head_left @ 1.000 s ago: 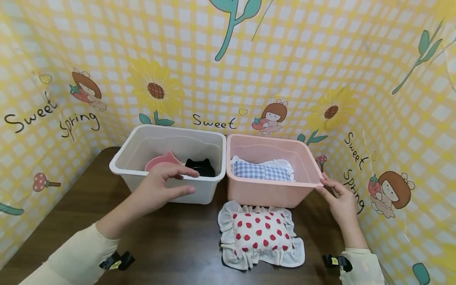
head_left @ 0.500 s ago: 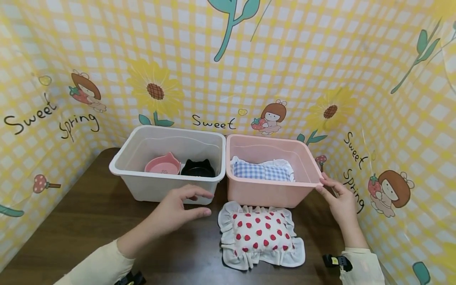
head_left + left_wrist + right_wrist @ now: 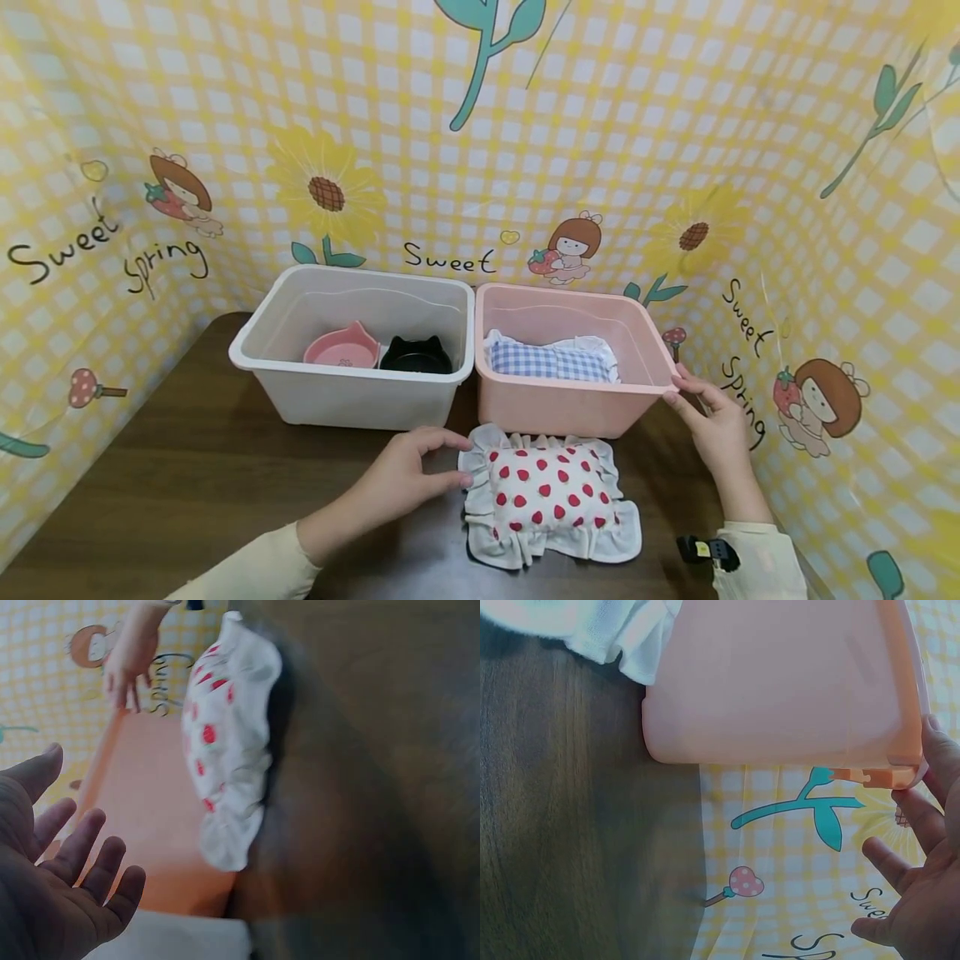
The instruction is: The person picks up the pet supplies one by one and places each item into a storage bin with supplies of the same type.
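A small white ruffled cushion (image 3: 553, 490) with red strawberry-like prints lies on the table before the pink storage bin (image 3: 555, 408). My left hand (image 3: 401, 473) is at the cushion's left ruffle, thumb and forefinger parted; in the left wrist view its fingers spread loosely and hold nothing. At the bin's front right corner, my right hand (image 3: 722, 427) pinches the rim between thumb and forefinger, the other fingers loose in the right wrist view. Inside that bin rests a blue-and-white checked cushion (image 3: 551, 362) with white frills.
A white storage bin (image 3: 360, 400) stands against the pink one's left side. It holds a pink cat-eared bowl (image 3: 341, 346) and a black cat-eared bowl (image 3: 416, 357). A yellow checked cloth (image 3: 450, 167) hangs behind and beside the dark wooden table (image 3: 187, 467).
My left hand has come back from over the white bin and moved right and nearer, to the strawberry-print cushion's left edge. My right hand stays at the pink bin's corner.
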A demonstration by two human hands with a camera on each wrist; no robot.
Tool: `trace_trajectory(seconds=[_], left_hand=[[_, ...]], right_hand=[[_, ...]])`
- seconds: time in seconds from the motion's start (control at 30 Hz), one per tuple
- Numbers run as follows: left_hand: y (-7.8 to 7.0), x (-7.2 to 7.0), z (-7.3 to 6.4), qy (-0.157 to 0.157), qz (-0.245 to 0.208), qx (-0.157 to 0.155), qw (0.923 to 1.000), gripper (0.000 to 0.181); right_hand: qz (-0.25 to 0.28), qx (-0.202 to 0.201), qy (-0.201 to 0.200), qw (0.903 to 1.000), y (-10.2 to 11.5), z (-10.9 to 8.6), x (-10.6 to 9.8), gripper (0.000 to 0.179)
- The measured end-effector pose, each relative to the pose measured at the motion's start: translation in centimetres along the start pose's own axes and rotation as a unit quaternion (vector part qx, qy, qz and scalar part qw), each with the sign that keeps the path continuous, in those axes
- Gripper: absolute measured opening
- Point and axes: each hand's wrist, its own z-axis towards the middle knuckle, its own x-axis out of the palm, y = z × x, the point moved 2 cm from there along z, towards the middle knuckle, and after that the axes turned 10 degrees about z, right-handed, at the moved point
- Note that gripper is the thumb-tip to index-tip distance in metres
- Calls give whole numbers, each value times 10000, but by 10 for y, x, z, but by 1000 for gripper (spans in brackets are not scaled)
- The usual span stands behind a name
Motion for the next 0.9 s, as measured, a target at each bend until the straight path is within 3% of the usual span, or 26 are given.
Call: trace_trajectory(seconds=[0.1, 0.3, 0.57, 0.9], left_hand=[[6, 12, -1, 86, -95, -11, 9999, 35], [15, 34, -4, 169, 145, 94, 9997, 40], [19, 57, -3, 721, 400, -457, 9955, 44], [18, 76, 1, 689, 976, -313, 9923, 49]], right_hand=[[33, -31, -20, 10000, -1, 0, 1, 36], [136, -155, -30, 9998, 0, 0, 1, 35], [294, -142, 53, 9995, 0, 0, 1, 36], [371, 83, 38, 9993, -1, 2, 1, 36]])
